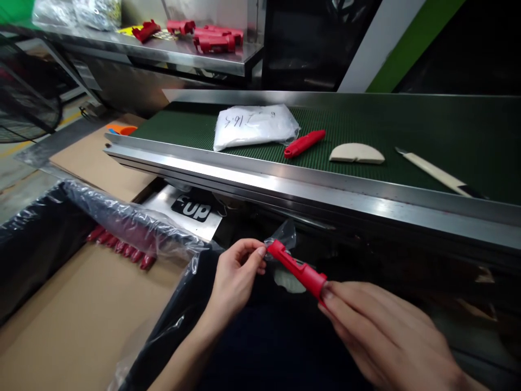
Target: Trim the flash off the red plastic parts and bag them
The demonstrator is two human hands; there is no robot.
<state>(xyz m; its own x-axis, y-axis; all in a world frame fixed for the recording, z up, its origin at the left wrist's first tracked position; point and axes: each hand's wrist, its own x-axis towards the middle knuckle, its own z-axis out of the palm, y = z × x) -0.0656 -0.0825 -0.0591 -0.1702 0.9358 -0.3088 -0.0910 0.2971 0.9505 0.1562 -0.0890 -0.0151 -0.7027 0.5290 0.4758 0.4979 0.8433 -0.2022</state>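
Note:
My right hand (382,331) grips the lower end of a red plastic housing (301,270), which slants up toward the left. Against its upper end, my left hand (238,271) pinches the edge of a small transparent plastic bag (287,234). How far the bag covers the housing I cannot tell. Both hands are in front of the conveyor, below its metal rail (260,182). On the green belt (179,122) lie another red part (305,144), a white packet with handwriting (252,125), a half-round beige block (356,153) and a knife with a pale handle (435,171).
To the left stands a box lined with dark plastic (36,233), with a row of bagged red parts (122,248) on cardboard (101,304). More red parts (215,41) sit on a metal bench (232,64) at the back. A fan (28,87) is at far left.

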